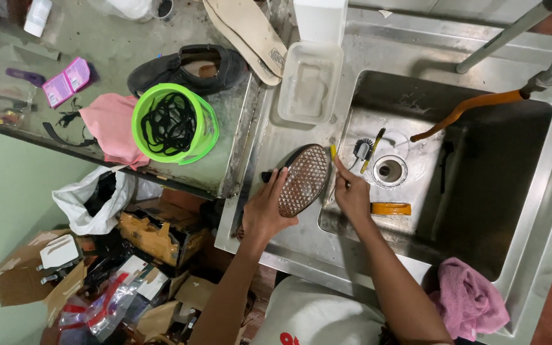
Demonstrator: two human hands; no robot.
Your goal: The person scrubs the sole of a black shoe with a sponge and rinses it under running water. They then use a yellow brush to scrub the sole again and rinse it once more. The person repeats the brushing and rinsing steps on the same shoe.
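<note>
Head view: both hands grasp, left (266,207) the shoe (303,179), right (351,191) a brush (333,152), over the steel sink (455,191).

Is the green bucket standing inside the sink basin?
No, the green bucket stands on the glass counter to the left of the sink, beside a black shoe.

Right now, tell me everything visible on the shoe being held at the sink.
The shoe is turned sole-up, showing a brown sole with a lattice tread and dark edge. It lies tilted on the steel sink rim. The left hand grips its heel end; the right hand holds a yellow-handled brush at its toe side.
</note>
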